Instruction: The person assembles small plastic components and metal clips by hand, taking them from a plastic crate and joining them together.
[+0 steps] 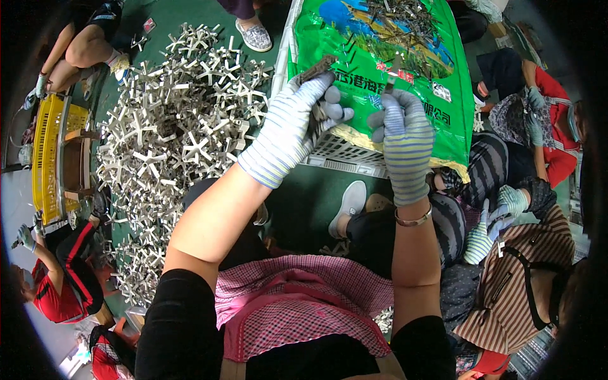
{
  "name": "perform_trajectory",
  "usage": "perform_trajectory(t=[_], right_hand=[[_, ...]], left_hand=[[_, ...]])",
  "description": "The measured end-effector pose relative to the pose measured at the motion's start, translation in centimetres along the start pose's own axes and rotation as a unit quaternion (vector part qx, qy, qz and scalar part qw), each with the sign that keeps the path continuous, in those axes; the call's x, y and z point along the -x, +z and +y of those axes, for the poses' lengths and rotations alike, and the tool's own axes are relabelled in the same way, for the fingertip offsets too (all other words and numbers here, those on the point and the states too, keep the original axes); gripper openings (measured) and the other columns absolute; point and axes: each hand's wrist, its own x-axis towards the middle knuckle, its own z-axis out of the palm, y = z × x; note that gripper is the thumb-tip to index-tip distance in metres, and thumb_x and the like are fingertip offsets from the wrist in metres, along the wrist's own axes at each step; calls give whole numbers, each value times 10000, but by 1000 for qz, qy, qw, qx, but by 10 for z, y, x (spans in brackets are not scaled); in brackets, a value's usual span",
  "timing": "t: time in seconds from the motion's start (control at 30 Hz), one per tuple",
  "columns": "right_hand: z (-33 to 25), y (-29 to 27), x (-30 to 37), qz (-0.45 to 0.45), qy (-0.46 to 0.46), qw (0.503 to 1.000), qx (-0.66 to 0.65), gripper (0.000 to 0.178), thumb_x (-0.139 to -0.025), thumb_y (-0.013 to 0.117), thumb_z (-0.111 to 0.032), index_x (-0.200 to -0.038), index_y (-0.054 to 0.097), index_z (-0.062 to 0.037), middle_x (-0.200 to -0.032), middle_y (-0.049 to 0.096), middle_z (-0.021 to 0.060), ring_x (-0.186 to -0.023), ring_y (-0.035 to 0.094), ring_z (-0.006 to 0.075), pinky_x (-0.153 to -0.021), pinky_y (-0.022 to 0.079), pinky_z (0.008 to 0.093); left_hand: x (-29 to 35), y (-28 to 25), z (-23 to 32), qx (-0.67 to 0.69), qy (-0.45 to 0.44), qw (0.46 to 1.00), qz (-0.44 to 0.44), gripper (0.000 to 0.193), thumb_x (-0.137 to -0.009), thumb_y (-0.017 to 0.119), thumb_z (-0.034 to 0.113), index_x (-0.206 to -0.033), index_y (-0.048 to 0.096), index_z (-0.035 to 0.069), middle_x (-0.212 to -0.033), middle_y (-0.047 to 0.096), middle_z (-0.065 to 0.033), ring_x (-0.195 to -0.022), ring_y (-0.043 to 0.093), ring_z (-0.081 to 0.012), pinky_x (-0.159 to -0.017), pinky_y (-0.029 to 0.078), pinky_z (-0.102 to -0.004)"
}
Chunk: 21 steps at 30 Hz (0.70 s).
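Observation:
My left hand (294, 120), in a striped glove with grey fingertips, is closed around thin dark metal strips (318, 68) that stick out above the fingers, and more dark strips show at the palm. To its right, my right hand (405, 126) in a matching glove pinches a small flat metal piece (395, 68) pointing up. Both hands are over the near edge of a green printed plastic sack (323, 47), which lies across a white plastic crate (345, 155). At the sack's far end is a heap of dark metal strips (408, 19), with a few scattered loose nearby.
A large pile of pale star-shaped metal parts (183, 120) covers the floor on the left. Farther left stands a yellow plastic crate (50, 152). Several gloved people sit around, one in a striped top (506, 291) close on my right. A shoe (254, 37) shows beyond the pile.

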Motion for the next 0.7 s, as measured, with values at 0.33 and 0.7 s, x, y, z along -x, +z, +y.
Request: perform_trajectory(t=[0.33,0.7], right_hand=[[15,-4,-14,49,-325,913,243,156,-791,664,-83,-945,658,-58,-849,667,139,-762,640,295,-699,498,376],[5,-8,-17,78,-449,848,268,219,-751,652,-39,-966,653,-80,-918,671,108,-824,633,285,-752,487,386]], left_hand=[[7,8,14,-49,16,999,13,218,-909,591,192,-1088,533,83,-701,549,10,-522,475,-83,-650,529,-296],[5,-5,17,-185,19,981,-55,330,-908,582,205,-1182,532,27,-663,511,1,-540,476,-88,-629,521,-291]])
